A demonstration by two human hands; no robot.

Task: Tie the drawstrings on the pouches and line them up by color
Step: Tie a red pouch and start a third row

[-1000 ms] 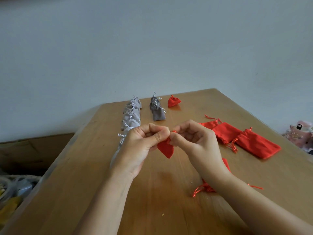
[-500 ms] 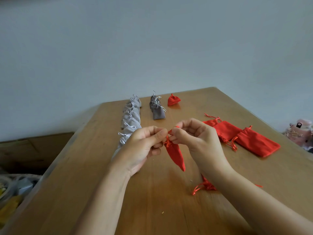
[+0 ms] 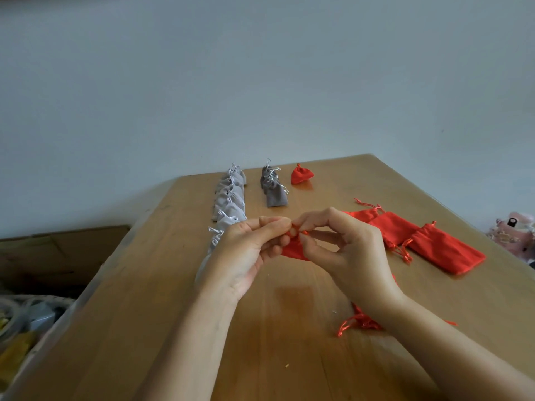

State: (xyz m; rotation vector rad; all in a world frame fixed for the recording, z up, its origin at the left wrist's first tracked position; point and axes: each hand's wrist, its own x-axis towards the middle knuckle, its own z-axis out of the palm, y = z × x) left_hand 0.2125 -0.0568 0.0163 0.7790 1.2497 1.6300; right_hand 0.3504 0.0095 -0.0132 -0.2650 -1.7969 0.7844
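Above the wooden table, my left hand and my right hand both pinch the drawstrings at the neck of a small red pouch, which is mostly hidden between them. A row of several light grey tied pouches runs down the left. Beside it stand dark grey tied pouches, and one tied red pouch sits at the far end. Flat red pouches lie untied on the right. Another red pouch peeks out under my right wrist.
A cardboard box and a basket of odds and ends sit below the table's left edge. A pink object lies beyond the right edge. A grey wall stands behind the table.
The red pouch hung down long between my hands half a second ago; now it is drawn up and bunched between them. My right fingers have spread, and both hands sit a little higher.
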